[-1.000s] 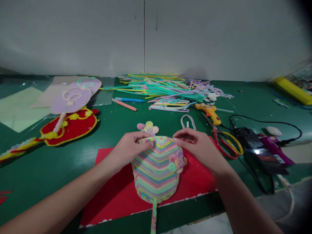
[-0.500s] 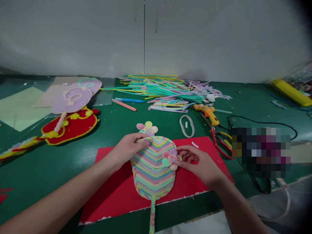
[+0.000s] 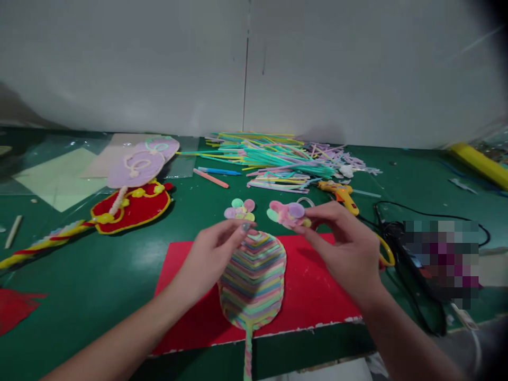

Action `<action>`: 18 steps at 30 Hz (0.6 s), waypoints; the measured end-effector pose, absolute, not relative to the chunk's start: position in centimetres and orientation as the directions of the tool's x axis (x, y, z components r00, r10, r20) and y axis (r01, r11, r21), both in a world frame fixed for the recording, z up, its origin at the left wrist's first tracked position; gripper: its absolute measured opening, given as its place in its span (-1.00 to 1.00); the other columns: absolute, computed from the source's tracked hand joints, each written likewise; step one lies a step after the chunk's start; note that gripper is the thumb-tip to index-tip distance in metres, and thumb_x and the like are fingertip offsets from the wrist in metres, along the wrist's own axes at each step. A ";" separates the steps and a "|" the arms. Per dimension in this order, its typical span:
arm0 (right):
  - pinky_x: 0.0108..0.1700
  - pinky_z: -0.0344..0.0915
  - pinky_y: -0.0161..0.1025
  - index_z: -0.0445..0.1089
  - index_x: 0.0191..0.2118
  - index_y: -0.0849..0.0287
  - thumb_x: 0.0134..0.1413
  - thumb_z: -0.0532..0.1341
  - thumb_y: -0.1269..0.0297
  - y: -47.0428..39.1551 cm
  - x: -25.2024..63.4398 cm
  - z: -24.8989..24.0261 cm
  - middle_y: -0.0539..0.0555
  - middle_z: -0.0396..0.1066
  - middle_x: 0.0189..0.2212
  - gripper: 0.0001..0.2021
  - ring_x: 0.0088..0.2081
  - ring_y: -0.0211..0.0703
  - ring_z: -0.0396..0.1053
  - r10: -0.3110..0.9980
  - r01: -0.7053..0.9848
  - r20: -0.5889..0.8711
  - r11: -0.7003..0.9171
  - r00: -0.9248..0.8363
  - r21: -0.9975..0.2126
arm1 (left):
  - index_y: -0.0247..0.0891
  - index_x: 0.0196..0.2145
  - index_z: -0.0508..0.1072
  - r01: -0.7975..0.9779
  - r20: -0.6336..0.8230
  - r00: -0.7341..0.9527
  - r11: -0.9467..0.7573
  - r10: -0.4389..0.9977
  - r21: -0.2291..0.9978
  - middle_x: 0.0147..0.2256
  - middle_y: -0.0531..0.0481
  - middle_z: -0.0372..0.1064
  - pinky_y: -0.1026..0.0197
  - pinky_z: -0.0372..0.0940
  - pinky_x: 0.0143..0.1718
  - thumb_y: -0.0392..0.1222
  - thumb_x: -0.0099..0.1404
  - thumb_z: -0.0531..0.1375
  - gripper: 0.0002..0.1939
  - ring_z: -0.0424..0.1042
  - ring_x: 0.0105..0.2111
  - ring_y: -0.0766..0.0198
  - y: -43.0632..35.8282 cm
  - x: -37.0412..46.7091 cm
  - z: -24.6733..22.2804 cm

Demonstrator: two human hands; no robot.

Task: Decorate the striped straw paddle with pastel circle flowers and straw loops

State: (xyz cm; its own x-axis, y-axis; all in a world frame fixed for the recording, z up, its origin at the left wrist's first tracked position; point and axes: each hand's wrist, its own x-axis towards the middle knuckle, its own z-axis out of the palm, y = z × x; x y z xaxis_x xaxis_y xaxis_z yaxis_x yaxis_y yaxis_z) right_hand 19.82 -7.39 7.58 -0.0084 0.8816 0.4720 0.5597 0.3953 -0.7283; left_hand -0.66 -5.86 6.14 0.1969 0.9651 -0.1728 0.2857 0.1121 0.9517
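Note:
A pastel striped fan [image 3: 254,286] made of fuzzy stems lies on a red board [image 3: 317,280], its twisted handle pointing toward me. Over the fan's top left edge, my left hand [image 3: 220,248] is closed on a small flower [image 3: 238,211] with round pastel petals. My right hand [image 3: 345,238] pinches a second flower [image 3: 286,214], pink in the middle with round petals, and holds it above the fan's upper right. A gap separates the two flowers. The left fingertips partly hide the first flower's lower side.
Fuzzy stems [image 3: 273,153] are heaped at the back, with two pens [image 3: 216,172] in front. A purple fan [image 3: 138,166] and a red fan [image 3: 133,209] lie left. A glue gun [image 3: 339,193], yellow-handled pliers [image 3: 387,251] and a black cable [image 3: 428,203] are on the right.
My right hand has lifted its flower off the fan's right edge, up and away from me. The left hand's flower has turned, showing different petals. The view has shifted slightly.

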 end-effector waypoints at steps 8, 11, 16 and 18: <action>-0.16 0.29 -0.19 0.28 0.02 0.02 0.04 0.13 0.52 -6.2 19.5 4.8 0.08 0.42 -0.24 -0.59 -0.13 -0.15 0.34 0.518 0.544 0.668 0.815 -0.534 -0.197 | -0.29 -0.10 0.42 -0.259 -0.275 0.242 0.335 0.930 0.906 -0.17 -0.13 0.44 0.15 0.30 -0.16 -0.05 0.08 0.23 -0.56 0.42 -0.21 0.15 -6.3 0.8 4.8; -0.14 0.29 -0.18 0.28 0.01 0.05 0.04 0.11 0.53 -5.7 19.5 3.4 0.11 0.40 -0.20 -0.60 -0.09 -0.14 0.32 0.511 0.496 0.675 0.834 -0.532 -0.240 | -0.26 -0.11 0.43 -0.296 -0.278 0.255 0.348 0.926 0.889 -0.16 -0.09 0.43 0.18 0.30 -0.14 -0.12 0.07 0.25 -0.60 0.41 -0.19 0.18 -5.9 0.5 3.9; -0.09 0.29 -0.16 0.32 -0.07 0.05 0.05 0.10 0.51 -5.4 18.8 2.9 0.10 0.37 -0.16 -0.67 -0.09 -0.15 0.31 0.718 0.408 0.574 0.696 -0.394 -0.590 | -0.23 -0.15 0.44 -0.324 -0.278 0.208 0.334 0.938 0.885 -0.14 -0.04 0.41 0.26 0.31 -0.17 -0.16 0.06 0.26 -0.65 0.41 -0.19 0.23 -5.3 -0.1 2.9; -0.12 0.31 -0.19 0.32 -0.11 0.07 0.04 0.14 0.44 -5.5 18.4 2.9 0.09 0.37 -0.19 -0.73 -0.12 -0.15 0.33 0.834 0.360 0.481 0.550 -0.270 -0.753 | -0.23 -0.17 0.44 -0.332 -0.273 0.209 0.331 0.939 0.883 -0.16 -0.03 0.42 0.28 0.31 -0.19 -0.18 0.05 0.27 -0.67 0.41 -0.18 0.23 -5.2 -0.2 2.7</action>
State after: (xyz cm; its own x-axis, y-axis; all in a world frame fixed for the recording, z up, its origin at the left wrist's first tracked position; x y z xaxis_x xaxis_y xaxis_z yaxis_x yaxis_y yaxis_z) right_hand 18.39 -5.46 2.94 -0.2702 0.8343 0.4805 0.3598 0.5504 -0.7534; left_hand -0.19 -5.21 2.69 0.2086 0.9391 -0.2730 -0.3324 0.3306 0.8833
